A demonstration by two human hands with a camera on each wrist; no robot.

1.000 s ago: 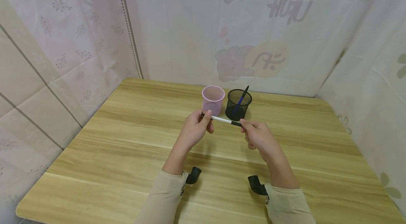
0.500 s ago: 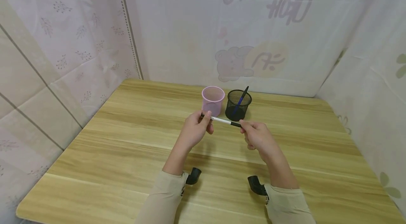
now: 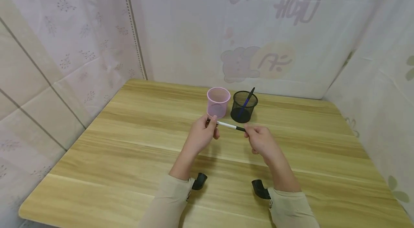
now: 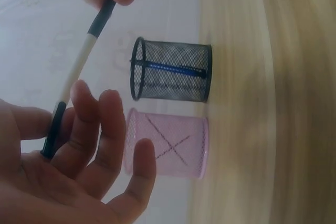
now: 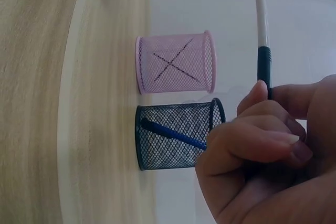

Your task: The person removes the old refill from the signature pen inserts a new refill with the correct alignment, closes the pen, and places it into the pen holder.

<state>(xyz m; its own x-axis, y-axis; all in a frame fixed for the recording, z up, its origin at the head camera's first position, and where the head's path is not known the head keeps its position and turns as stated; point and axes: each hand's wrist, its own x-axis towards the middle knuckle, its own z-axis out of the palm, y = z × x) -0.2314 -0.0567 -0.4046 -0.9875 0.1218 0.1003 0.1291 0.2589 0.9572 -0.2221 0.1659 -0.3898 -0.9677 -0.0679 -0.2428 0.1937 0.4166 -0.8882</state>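
A white pen with black ends is held in the air between both hands, in front of two mesh cups. My left hand pinches its left black end between thumb and fingers; the other fingers are spread in the left wrist view. My right hand pinches the right black end, its remaining fingers curled, as the right wrist view shows. Behind the pen stands a pink mesh cup, marked with a dark X. Close to its right is a black mesh cup with a blue pen leaning inside.
The wooden table extends around the hands. A patterned curtain hangs behind it and at both sides. Black curved pieces are fixed at the sleeve cuffs, one on each wrist.
Both hands and the white pen have come slightly lower in the head view, toward the body. The grip of each hand stays on its end, and the cups stand as before.
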